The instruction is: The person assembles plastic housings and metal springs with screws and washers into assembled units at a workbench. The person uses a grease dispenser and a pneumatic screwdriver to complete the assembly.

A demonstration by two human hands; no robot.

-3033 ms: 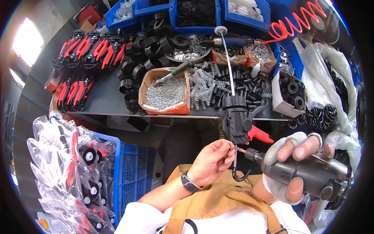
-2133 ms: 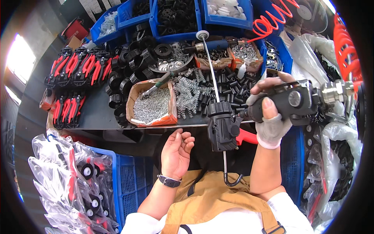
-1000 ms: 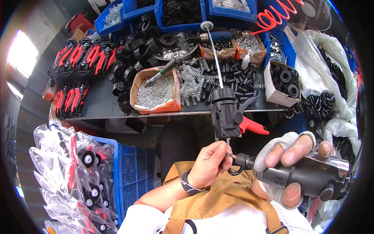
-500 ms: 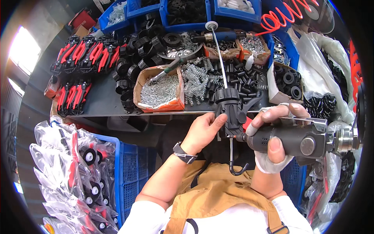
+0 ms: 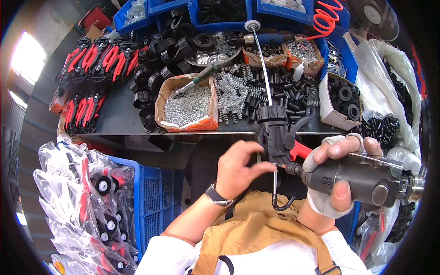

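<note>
A black clamp body (image 5: 276, 133) with a red lever (image 5: 299, 150) rides on a thin metal rod (image 5: 262, 59) that ends below in a hook (image 5: 280, 203). My left hand (image 5: 238, 167) pinches the rod just under the clamp body. My right hand (image 5: 337, 178), in a fingerless glove, grips a grey pneumatic screwdriver (image 5: 362, 176). Its bit (image 5: 285, 167) points left and touches the clamp's lower side, next to my left fingertips.
A cardboard box of screws (image 5: 187, 106), loose springs (image 5: 233, 94), black plastic parts (image 5: 284, 89) and red-handled tools (image 5: 94, 64) cover the dark bench (image 5: 114, 121). Blue bins (image 5: 220, 9) stand behind. A blue crate (image 5: 158, 197) and bagged clamps (image 5: 91, 201) sit lower left.
My right hand has moved the screwdriver down and its bit now meets the clamp's lower side. My left hand has slid from the clamp body down to the rod beneath it.
</note>
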